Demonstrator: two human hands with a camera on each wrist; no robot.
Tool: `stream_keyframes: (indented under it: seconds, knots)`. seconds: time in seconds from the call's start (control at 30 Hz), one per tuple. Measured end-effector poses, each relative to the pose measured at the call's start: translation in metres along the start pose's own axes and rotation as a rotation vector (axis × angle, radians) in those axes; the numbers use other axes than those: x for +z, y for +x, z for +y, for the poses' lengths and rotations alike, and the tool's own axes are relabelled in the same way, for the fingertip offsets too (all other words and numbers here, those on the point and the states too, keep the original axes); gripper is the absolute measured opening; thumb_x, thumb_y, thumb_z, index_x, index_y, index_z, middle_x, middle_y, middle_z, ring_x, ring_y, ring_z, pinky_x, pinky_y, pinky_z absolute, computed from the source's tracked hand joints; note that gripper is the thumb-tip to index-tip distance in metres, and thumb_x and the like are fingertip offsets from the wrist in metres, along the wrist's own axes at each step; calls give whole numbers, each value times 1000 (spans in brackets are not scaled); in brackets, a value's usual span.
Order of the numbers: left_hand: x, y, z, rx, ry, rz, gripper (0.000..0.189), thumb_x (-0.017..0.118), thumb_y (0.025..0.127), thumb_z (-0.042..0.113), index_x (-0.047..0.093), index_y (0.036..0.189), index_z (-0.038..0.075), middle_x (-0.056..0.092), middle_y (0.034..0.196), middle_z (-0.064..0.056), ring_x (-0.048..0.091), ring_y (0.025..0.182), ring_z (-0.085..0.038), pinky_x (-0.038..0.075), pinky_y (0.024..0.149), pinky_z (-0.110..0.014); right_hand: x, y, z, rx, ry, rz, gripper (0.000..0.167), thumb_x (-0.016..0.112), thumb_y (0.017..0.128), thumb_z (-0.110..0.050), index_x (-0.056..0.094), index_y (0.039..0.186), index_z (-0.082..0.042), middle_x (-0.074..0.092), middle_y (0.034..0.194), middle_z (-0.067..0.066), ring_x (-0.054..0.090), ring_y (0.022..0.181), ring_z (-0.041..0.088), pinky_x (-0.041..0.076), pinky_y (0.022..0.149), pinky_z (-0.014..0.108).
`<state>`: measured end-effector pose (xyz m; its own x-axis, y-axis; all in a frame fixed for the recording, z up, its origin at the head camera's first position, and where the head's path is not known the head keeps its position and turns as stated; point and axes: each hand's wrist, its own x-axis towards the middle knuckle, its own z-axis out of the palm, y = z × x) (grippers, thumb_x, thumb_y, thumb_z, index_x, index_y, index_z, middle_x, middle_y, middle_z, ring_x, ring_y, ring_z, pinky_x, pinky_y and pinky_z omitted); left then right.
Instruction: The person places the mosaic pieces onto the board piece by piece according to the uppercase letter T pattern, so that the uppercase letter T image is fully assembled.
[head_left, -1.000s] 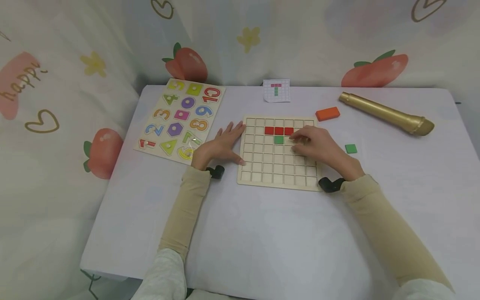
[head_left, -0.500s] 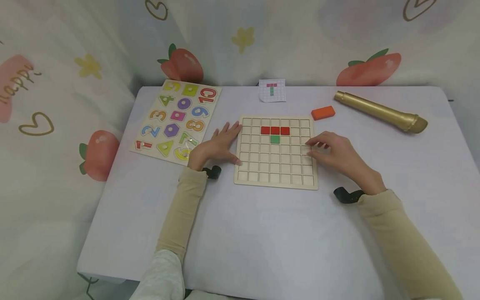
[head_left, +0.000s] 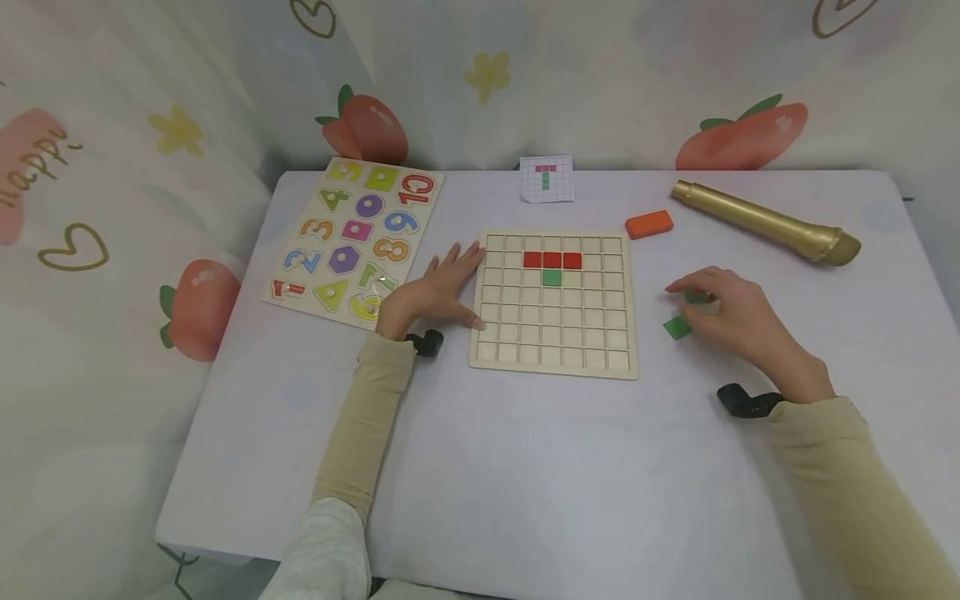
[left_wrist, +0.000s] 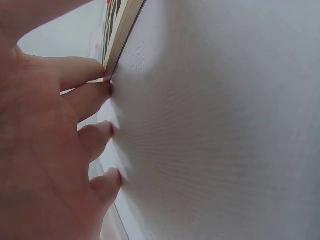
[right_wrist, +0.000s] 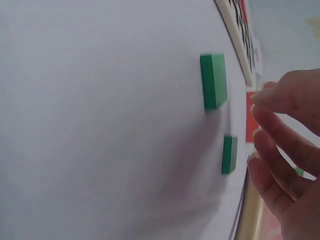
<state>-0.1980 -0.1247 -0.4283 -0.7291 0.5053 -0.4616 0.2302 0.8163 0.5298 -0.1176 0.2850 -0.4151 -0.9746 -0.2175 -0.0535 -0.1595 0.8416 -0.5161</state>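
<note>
Three reds (head_left: 552, 260), one green (head_left: 552, 278) on board (head_left: 551, 322); two greens (head_left: 677, 327) loose, right. Left hand (head_left: 431, 293) spread; right hand (head_left: 738, 312) parted, empty.

We've the grid board (head_left: 551, 337) betw. our L hand (head_left: 438, 292), on its L edge, & our R hand (head_left: 738, 312), R of it; 4 set tiles (head_left: 552, 260) in its cells; card (head_left: 547, 178) beyond, also betw. hands; no. puzzle (head_left: 378, 229) L of L hand; 2 loose tiles (head_left: 677, 327) by R hand; block (head_left: 649, 224) & tube (head_left: 765, 221) beyond it
</note>
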Motion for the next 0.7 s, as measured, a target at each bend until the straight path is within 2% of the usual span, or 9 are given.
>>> stream_keyframes:
  seconds: [0.13, 0.33, 0.5, 0.7]
  knots:
    - [0, 1, 0, -2, -4, -3, 122, 87, 81, 36, 3, 167, 17, -8, 175, 4, -18, 160, -20, -13, 130, -43, -6, -3, 13, 23, -12, -3, 34, 61, 92, 0, 68, 126, -3, 61, 122, 22, 56, 102, 39, 48, 84, 52]
    - [-1, 1, 0, -3, -16, -4, 122, 88, 81, 37, 3, 167, 18, -8, 175, 4, -18, 160, -20, -13, 130, -42, -9, 0, 28, 91, 1, -59, 41, 65, 95, -6, 60, 135, 0, 54, 126, 26, 54, 108, 45, 49, 91, 62]
    - [-2, -1, 0, 4, -29, -12, 122, 87, 81, 36, 3, 167, 17, -9, 174, 3, -18, 160, -20, -14, 130, -41, -7, 2, 37, 114, -10, -81, 39, 67, 96, -9, 60, 133, 3, 53, 124, 28, 53, 110, 47, 48, 92, 63]
    - [-3, -1, 1, 1, -27, -18, 121, 86, 82, 37, 2, 167, 17, -9, 174, 2, -18, 159, -20, -14, 130, -40, -3, 3, 41, 121, -14, -68, 37, 68, 97, -8, 62, 130, 6, 56, 121, 29, 53, 108, 45, 47, 92, 62]
